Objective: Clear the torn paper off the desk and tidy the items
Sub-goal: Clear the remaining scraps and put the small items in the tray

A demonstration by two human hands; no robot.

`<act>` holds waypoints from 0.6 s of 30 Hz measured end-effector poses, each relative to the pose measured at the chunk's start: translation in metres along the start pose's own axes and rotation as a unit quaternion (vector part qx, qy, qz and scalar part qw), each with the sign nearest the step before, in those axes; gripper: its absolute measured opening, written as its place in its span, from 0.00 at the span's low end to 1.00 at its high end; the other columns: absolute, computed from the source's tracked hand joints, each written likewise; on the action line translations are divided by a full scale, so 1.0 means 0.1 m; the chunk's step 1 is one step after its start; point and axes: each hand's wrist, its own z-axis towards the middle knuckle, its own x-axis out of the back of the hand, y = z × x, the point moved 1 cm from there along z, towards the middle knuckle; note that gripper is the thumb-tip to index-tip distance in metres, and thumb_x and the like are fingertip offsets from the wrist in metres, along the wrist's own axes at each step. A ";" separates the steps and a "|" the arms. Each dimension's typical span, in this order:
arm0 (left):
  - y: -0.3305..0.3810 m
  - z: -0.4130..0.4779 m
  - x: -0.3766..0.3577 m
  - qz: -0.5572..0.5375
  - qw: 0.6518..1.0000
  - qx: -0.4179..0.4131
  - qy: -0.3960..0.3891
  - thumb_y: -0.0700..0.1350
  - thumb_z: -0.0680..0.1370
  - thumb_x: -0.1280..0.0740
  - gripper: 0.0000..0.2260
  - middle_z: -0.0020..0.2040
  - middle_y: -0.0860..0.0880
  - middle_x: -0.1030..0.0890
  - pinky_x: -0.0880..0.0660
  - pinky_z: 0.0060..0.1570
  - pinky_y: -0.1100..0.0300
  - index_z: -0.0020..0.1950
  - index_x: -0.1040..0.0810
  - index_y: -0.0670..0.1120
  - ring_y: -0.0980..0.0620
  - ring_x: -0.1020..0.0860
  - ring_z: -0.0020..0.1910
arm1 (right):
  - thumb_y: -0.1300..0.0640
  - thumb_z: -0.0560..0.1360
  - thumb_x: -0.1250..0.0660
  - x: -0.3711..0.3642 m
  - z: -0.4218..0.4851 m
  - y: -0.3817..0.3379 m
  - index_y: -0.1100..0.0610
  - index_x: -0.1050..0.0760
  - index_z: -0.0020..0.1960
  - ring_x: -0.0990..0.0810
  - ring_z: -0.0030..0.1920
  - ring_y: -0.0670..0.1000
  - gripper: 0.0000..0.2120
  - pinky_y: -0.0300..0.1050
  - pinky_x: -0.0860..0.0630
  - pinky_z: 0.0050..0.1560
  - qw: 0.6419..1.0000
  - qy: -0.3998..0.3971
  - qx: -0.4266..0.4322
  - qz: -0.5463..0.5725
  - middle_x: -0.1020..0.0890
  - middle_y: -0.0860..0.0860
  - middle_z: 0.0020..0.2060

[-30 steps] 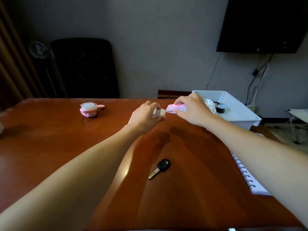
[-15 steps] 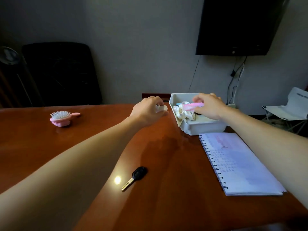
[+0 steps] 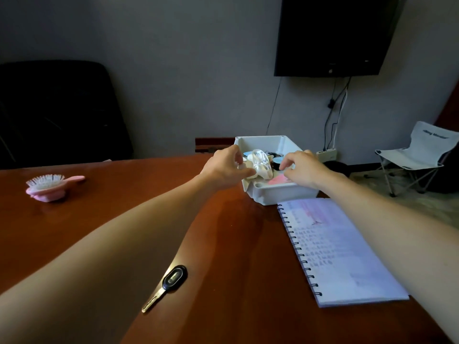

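A white plastic bin [image 3: 285,192] stands on the brown desk [image 3: 238,244] at the far right. Inside it lie a shiny white fabric piece [image 3: 260,163], a pink item [image 3: 279,180] and some dark and blue bits. My left hand [image 3: 223,168] is at the bin's left rim and pinches a small pale object [image 3: 240,167] between thumb and fingers. Over the bin's right side hovers my right hand [image 3: 301,168], fingers loosely curled, holding nothing that I can see. A black-headed key [image 3: 171,281], a pink hairbrush [image 3: 48,187] and an open spiral notebook [image 3: 335,252] lie on the desk.
A black office chair [image 3: 57,110] stands behind the desk at the left. A dark screen [image 3: 332,33] hangs on the wall with cables below it. A white folding chair [image 3: 419,155] stands on the floor to the right, beyond the desk's edge.
My right hand carried the pink item over the bin and let it go; it now lies inside. My left hand followed to the bin's left rim with the pale object. The view turned right.
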 end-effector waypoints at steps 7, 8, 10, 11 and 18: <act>0.09 0.17 -0.12 0.013 0.999 0.005 -0.039 0.57 0.68 0.21 0.19 0.46 0.51 0.23 0.28 0.36 0.59 0.46 0.24 0.48 0.51 0.24 0.43 | 0.49 0.71 0.39 -0.06 0.06 0.10 0.57 0.21 0.42 0.30 0.37 0.51 0.13 0.45 0.32 0.37 0.999 -0.044 -0.023 0.001 0.20 0.52 0.37; 0.10 0.20 -0.14 0.016 0.999 0.007 -0.046 0.57 0.67 0.21 0.19 0.47 0.51 0.22 0.27 0.37 0.58 0.46 0.24 0.48 0.51 0.24 0.45 | 0.48 0.71 0.39 -0.06 0.06 0.08 0.57 0.24 0.39 0.31 0.37 0.52 0.13 0.45 0.35 0.37 0.998 -0.060 -0.026 -0.008 0.24 0.51 0.36; 0.14 0.25 -0.17 0.025 0.997 0.012 -0.068 0.57 0.66 0.20 0.20 0.48 0.51 0.22 0.26 0.39 0.59 0.47 0.23 0.47 0.51 0.24 0.46 | 0.47 0.73 0.39 -0.05 0.08 0.06 0.54 0.27 0.37 0.32 0.37 0.53 0.11 0.45 0.37 0.38 0.995 -0.091 -0.027 -0.026 0.27 0.51 0.35; 0.16 0.28 -0.18 0.027 0.996 0.016 -0.084 0.57 0.66 0.20 0.20 0.47 0.51 0.22 0.27 0.37 0.60 0.47 0.23 0.47 0.51 0.24 0.46 | 0.48 0.74 0.39 -0.05 0.10 0.06 0.53 0.28 0.37 0.31 0.37 0.53 0.11 0.45 0.38 0.38 0.993 -0.105 -0.029 -0.032 0.27 0.51 0.35; 0.13 0.43 -0.26 0.081 0.986 0.008 -0.144 0.51 0.70 0.21 0.13 0.47 0.49 0.21 0.29 0.38 0.60 0.41 0.25 0.51 0.49 0.24 0.46 | 0.41 0.78 0.41 -0.05 0.20 0.02 0.41 0.21 0.53 0.27 0.57 0.49 0.12 0.46 0.32 0.60 0.977 -0.199 -0.015 -0.077 0.23 0.44 0.56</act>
